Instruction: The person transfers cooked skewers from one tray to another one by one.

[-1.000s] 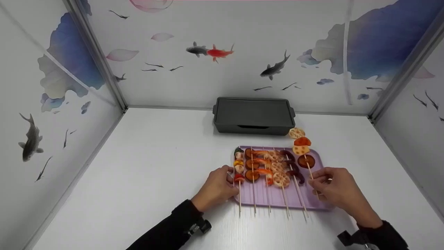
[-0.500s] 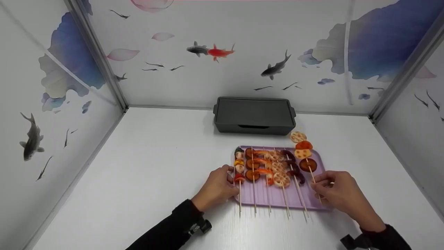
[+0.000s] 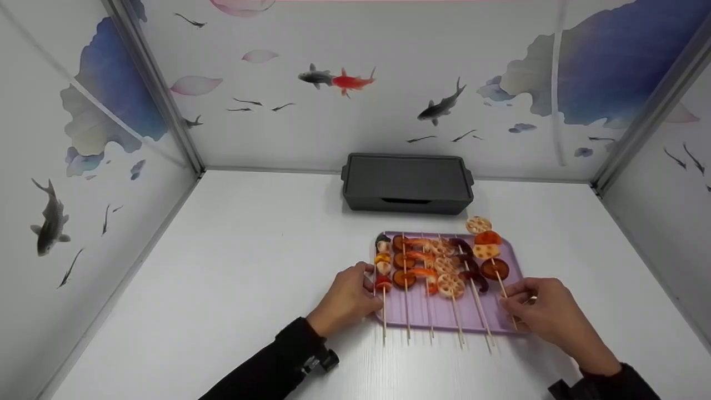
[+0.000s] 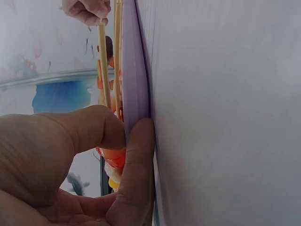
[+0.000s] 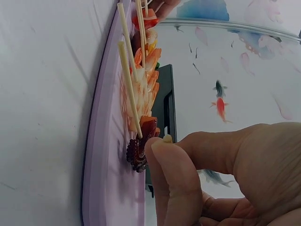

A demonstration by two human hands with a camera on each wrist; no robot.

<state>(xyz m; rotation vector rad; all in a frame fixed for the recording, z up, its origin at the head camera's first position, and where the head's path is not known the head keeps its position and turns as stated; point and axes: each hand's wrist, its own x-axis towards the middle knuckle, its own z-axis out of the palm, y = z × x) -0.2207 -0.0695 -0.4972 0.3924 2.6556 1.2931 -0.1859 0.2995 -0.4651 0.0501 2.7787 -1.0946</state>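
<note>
A lilac tray (image 3: 444, 322) bears several skewers side by side, their bare sticks jutting over its near edge. My left hand (image 3: 349, 297) grips the tray's left rim; in the left wrist view its thumb (image 4: 101, 127) and finger lie on either side of the rim. Between thumb and fingertips, my right hand (image 3: 541, 308) pinches the stick of a vegetable skewer (image 3: 494, 269), which has lotus root slices, an orange-red piece and a brown round slice. This skewer slants over the tray's right end, its tip past the far edge. Beside it lies a dark octopus-like skewer (image 3: 472, 278).
Behind the tray stands a dark grey lidded box (image 3: 408, 180) with side handles, near the back wall. The white table (image 3: 266, 250) is enclosed by printed panels on the left, back and right.
My right hand has moved slightly toward me and to the right, and the vegetable skewer has come with it, lower over the tray's right end. My left hand stays on the rim.
</note>
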